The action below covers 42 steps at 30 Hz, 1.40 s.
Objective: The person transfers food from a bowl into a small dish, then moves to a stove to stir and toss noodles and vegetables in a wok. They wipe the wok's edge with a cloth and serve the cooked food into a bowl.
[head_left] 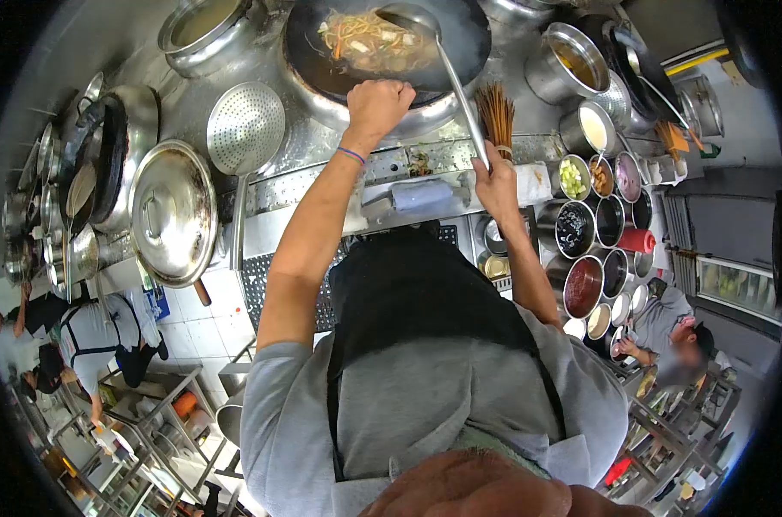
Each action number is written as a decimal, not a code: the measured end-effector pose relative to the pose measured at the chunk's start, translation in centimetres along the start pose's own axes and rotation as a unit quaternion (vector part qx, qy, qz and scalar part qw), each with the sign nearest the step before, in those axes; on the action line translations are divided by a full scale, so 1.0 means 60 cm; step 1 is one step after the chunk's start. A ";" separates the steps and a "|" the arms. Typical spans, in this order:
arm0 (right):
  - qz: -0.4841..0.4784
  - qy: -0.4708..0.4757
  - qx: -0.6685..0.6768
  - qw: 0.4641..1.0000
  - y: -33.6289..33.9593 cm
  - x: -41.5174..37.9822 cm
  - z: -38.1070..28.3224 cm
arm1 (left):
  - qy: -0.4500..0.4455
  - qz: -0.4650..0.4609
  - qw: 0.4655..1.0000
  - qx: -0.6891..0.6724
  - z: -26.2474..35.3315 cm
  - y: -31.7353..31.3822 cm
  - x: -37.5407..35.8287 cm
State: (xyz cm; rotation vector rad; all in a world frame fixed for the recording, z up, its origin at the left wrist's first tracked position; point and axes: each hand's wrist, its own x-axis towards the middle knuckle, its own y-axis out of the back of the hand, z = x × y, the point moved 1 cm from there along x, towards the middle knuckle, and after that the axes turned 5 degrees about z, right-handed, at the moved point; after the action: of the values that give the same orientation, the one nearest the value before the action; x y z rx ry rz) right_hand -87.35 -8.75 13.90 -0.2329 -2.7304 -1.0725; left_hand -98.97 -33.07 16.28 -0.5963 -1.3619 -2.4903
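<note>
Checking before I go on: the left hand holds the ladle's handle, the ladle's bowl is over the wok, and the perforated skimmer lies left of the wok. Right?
Not quite. The head view shows the right hand holding the ladle, not the left. The bowl over the wok and the skimmer to its left are correct.

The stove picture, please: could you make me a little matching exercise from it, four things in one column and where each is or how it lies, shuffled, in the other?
Things:
1. Perforated skimmer
2. Ladle
3. Noodles
4. Bundle of thin brown sticks

Places and states:
A. Tangled together in the wok
B. Lying between the wok and the big round lid
C. Just to the right of a long metal handle
D. Gripped in the person's right hand

Right pairs: 1-B, 2-D, 3-A, 4-C
</note>
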 end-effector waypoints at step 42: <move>-0.113 0.098 -0.290 0.945 0.227 0.024 -0.086 | 0.021 -0.018 1.000 0.002 -0.007 -0.011 0.006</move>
State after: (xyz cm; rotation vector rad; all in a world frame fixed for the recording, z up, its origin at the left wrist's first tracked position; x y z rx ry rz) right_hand -85.14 -2.31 26.82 0.1075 -2.2400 -1.8384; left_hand -99.64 -33.08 15.74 -0.5206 -1.3742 -2.5135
